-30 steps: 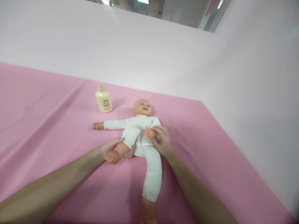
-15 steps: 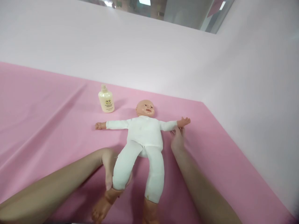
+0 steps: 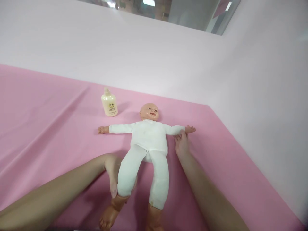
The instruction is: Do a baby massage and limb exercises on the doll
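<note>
A baby doll point(image 3: 149, 136) with a soft white body lies on its back, arms stretched out sideways and feet toward me. My left hand point(image 3: 112, 171) is closed around the lower leg on the left, thumb on the near side just above the ankle; its other fingers are mostly hidden behind the leg. At the wrist of the doll's outstretched arm on the right, my right hand point(image 3: 182, 143) grips the end of the white sleeve, fingers bent beneath it. The brown foot point(image 3: 109, 216) below my left hand points down and left.
The doll lies on a pink cloth point(image 3: 60, 128) with folds on the left. A pale yellow bottle point(image 3: 109, 104) stands beyond the doll's arm on the left. White walls point(image 3: 144, 57) rise behind and on the right, with a window point(image 3: 187, 14) at the top.
The doll's hand on the right has turned and dipped slightly with my right hand at its wrist. The leg in my left hand has shifted a little to the right.
</note>
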`<action>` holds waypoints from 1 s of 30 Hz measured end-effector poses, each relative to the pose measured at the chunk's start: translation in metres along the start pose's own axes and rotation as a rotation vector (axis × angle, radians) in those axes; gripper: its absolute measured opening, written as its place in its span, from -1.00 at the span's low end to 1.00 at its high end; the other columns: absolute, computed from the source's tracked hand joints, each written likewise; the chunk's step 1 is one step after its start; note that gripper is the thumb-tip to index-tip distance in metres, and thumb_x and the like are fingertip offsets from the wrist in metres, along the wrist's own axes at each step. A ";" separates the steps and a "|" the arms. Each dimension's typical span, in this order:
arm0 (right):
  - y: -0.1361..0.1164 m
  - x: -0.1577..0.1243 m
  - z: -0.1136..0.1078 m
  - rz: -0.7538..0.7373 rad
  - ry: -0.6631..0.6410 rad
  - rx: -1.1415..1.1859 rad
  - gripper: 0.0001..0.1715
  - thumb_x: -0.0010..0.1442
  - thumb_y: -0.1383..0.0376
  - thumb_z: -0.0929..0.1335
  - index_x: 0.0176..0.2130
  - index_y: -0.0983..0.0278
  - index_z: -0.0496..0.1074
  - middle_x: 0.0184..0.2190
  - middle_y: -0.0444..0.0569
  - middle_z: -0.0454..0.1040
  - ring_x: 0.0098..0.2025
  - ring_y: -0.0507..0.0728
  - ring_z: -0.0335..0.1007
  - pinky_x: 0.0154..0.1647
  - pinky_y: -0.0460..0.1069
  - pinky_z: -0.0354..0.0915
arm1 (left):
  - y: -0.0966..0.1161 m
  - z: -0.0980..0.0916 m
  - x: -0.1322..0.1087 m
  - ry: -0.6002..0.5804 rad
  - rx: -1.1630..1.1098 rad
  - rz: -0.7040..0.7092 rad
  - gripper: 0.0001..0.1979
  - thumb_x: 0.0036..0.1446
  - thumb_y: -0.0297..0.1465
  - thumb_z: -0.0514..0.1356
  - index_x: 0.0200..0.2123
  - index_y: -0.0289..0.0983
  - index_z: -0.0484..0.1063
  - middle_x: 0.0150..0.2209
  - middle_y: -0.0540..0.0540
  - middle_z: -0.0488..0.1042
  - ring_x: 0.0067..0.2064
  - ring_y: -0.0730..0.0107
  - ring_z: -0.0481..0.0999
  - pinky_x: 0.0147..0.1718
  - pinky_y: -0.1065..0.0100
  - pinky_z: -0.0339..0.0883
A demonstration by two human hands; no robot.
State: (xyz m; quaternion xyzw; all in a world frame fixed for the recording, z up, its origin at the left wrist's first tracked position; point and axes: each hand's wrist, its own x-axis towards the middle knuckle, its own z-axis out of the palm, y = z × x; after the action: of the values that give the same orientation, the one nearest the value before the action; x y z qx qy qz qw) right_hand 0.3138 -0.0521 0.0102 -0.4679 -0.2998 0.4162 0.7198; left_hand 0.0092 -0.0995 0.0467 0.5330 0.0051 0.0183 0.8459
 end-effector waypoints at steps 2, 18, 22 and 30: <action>-0.005 -0.007 0.005 -0.036 -0.038 -0.036 -0.10 0.23 0.00 0.39 0.42 -0.02 0.01 0.32 0.02 0.32 0.24 0.19 0.42 0.26 0.24 0.36 | 0.001 -0.001 0.001 -0.245 0.095 -0.133 -0.57 -0.17 -0.39 0.52 -0.16 -0.25 0.61 -0.31 -0.22 0.62 -0.18 -0.21 0.67 -0.29 -0.06 0.57; -0.004 -0.039 0.013 -0.835 -0.616 -0.715 -0.53 0.28 0.31 0.40 0.17 0.07 0.46 0.15 0.00 0.52 0.31 0.25 0.33 0.38 0.28 0.26 | -0.038 -0.023 -0.010 0.192 -0.288 0.207 -0.42 0.00 -0.07 0.37 -0.01 -0.28 0.38 -0.21 -0.07 0.48 -0.27 0.30 0.53 -0.25 0.32 0.40; -0.006 -0.039 0.015 -0.912 -0.657 -0.803 -0.49 0.33 0.36 0.34 0.22 0.05 0.44 0.18 -0.01 0.49 0.33 0.25 0.31 0.39 0.28 0.26 | -0.036 -0.020 -0.007 0.228 -0.261 0.200 -0.43 0.00 -0.13 0.38 -0.01 -0.31 0.37 -0.21 -0.10 0.49 -0.23 0.26 0.52 -0.22 0.30 0.40; -0.006 -0.038 0.013 -0.965 -0.683 -0.901 -0.45 0.33 0.40 0.30 0.24 0.07 0.43 0.19 0.01 0.48 0.36 0.28 0.26 0.38 0.27 0.28 | -0.044 -0.030 -0.012 0.168 -0.274 0.189 -0.35 0.00 -0.04 0.37 0.03 -0.31 0.36 -0.17 -0.10 0.49 -0.20 0.25 0.54 -0.16 0.26 0.41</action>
State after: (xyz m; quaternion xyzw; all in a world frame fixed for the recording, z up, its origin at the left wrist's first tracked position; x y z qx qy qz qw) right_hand 0.2869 -0.0812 0.0187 -0.3787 -0.8206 0.0130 0.4278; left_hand -0.0022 -0.0923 -0.0062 0.4075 0.0229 0.1426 0.9017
